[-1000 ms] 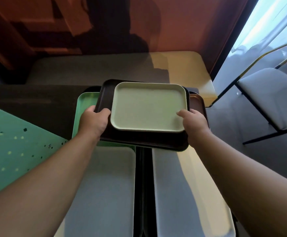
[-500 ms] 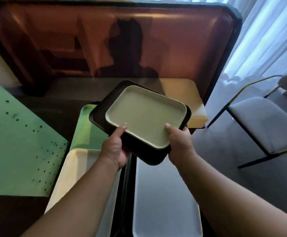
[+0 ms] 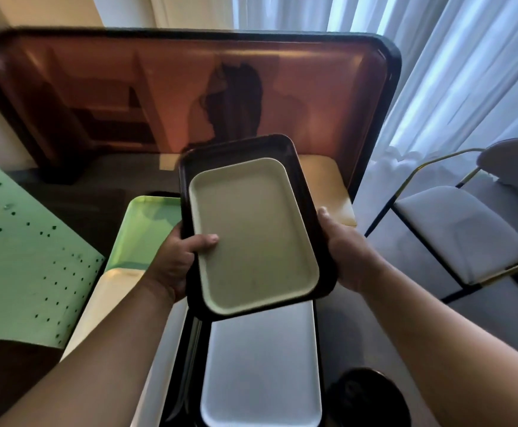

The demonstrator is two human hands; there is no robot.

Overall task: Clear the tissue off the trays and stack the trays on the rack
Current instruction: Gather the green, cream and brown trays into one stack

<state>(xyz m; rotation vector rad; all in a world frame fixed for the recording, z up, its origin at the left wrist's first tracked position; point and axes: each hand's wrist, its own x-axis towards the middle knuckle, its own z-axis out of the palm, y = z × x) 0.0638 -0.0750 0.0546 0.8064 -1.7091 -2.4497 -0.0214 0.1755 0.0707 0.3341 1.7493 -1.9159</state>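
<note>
- Trays first: pale tray (image 3: 253,238) nested loose inside dark tray (image 3: 285,155), both carried in the air between two hands, above the other trays lying below.
- Left hand (image 3: 176,266) curled round the left long edge of the pair, thumb hooked over the pale tray's rim and pressing on its floor, fingers hidden underneath.
- Right hand (image 3: 344,251) cupped against the right long edge of the dark tray, thumb along the rim, fingers out of sight below; whether touching the pale one, cannot tell.
- Pair held tilted, far end raised a little, long axis pointing away from the body.
- Likely stiff moulded plastic, light for the size, smooth and therefore slippery; upper tray unsecured and probably ready to slide toward the low near end if tipped further.
- Best hold judged to be at the middle of both long edges, thumbs on top, fingers under, pinning both layers together.
- No tissue visible on either carried tray.
- Below: grey tray (image 3: 261,374) flat under the right side, cream tray (image 3: 106,306) and green tray (image 3: 146,229) to the left.
- Further out: green perforated panel (image 3: 20,272) at left, chair (image 3: 461,232) at right, curtain (image 3: 452,72) behind.
- Rack not identifiable for certain.
</note>
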